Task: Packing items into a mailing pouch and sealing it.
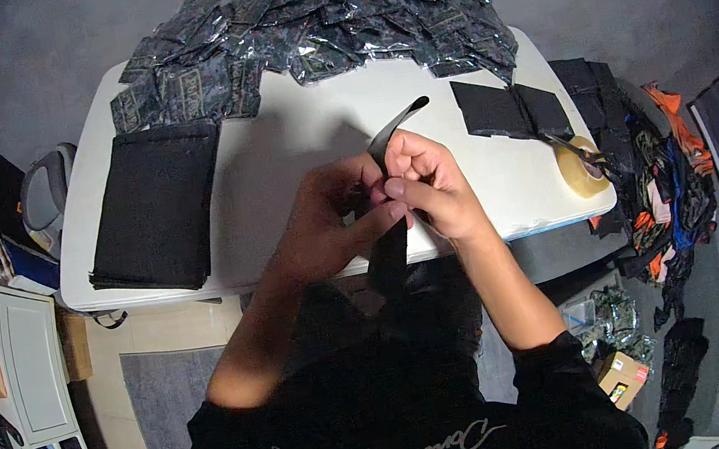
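Note:
Above the near edge of the table, my left hand (341, 213) and my right hand (431, 186) meet on a narrow black strip (389, 243), apparently fabric. Its upper end curls up past my right fingers, and its lower part hangs below both hands. My right thumb and fingers pinch the strip at its middle. The left fingers close on it from the other side, partly in shadow. Left of my hands lies a flat stack of black rectangular pieces (153, 211). To the right, smaller black folded pieces (492, 107) lie on the white table (299, 149).
Along the far edge is heaped a pile of dark patterned items in clear plastic bags (326, 25). A roll of clear tape (581, 173) and scissors (566, 142) lie at the right edge. Beyond are piled clothes (666, 183), a cardboard box (623, 378) and a white cabinet (29, 365).

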`<state>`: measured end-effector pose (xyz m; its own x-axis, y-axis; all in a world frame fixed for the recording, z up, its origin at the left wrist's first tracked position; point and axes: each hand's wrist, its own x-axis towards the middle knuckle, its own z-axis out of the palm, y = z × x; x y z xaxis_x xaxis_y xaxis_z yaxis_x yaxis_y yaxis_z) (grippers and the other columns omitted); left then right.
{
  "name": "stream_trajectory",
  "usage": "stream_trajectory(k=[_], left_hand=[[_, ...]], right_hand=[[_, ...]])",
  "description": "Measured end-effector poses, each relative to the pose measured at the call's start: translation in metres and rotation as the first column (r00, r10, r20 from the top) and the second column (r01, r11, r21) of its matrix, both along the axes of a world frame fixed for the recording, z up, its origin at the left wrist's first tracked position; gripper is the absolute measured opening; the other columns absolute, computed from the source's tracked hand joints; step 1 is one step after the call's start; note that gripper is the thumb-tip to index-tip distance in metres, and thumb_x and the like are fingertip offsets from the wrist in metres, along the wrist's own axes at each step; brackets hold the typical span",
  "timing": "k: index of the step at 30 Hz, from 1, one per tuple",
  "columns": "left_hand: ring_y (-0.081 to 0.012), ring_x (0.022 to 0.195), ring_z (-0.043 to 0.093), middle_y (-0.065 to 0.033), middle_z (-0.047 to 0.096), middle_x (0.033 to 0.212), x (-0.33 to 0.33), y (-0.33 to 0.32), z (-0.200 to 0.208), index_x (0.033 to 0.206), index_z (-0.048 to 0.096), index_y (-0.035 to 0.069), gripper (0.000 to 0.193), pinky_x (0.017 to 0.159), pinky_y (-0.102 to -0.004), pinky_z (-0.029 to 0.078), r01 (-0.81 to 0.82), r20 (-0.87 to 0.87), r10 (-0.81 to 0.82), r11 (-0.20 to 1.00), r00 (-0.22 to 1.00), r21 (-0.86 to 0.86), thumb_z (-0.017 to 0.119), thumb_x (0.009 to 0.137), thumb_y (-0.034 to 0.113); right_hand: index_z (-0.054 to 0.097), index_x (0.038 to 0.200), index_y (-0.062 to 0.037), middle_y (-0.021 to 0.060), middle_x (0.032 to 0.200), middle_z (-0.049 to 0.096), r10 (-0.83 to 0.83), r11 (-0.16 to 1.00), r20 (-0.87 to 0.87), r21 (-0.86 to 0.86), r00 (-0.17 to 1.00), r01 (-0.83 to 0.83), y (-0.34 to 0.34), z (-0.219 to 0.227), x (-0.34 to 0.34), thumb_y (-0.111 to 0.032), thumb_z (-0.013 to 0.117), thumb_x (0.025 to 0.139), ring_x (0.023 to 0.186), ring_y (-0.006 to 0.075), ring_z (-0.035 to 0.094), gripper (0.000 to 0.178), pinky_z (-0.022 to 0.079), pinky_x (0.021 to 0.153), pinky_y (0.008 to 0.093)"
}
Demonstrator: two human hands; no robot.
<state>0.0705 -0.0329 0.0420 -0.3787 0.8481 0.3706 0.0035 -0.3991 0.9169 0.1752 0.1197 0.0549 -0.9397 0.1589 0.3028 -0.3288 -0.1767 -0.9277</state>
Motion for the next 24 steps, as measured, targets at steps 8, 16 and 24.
stream_trajectory(k=[8,16,24], left_hand=[[-0.0021,0.072,0.051,0.0062,0.057,0.078,-0.001,0.001,-0.003,0.087,0.057,0.009,0.023,0.064,-0.0240,0.042,0.021,0.002,-0.021,1.000,1.000,-0.008,0.078,0.094,0.018],[-0.0026,0.078,0.051,0.0052,0.057,0.083,0.000,0.002,0.008,0.091,0.056,0.010,0.022,0.068,-0.0246,0.043,0.065,0.070,-0.071,0.995,0.995,0.077,0.078,0.093,0.013],[-0.0047,0.082,0.051,0.0029,0.055,0.090,-0.002,-0.002,0.028,0.094,0.053,0.010,0.025,0.072,-0.0253,0.044,0.008,-0.014,-0.006,0.986,1.000,0.168,0.078,0.089,0.007]], right_hand=[[0.054,0.095,-0.0052,0.0037,0.084,0.067,0.007,1.000,-0.009,-0.015,1.000,-0.007,0.002,-0.002,0.000,0.004,0.063,0.095,0.065,0.0056,0.061,0.013,0.047,0.052,0.0194],[0.055,0.098,-0.0062,0.0030,0.083,0.067,-0.007,0.997,0.012,-0.075,1.000,0.008,0.000,0.012,0.002,-0.001,0.064,0.096,0.062,0.0064,0.060,0.010,0.048,0.053,0.0196],[0.057,0.097,-0.0059,0.0001,0.080,0.062,-0.071,0.990,-0.004,-0.126,0.998,0.070,-0.006,0.035,0.000,-0.007,0.066,0.095,0.060,0.0073,0.056,0.009,0.044,0.057,0.0201]])
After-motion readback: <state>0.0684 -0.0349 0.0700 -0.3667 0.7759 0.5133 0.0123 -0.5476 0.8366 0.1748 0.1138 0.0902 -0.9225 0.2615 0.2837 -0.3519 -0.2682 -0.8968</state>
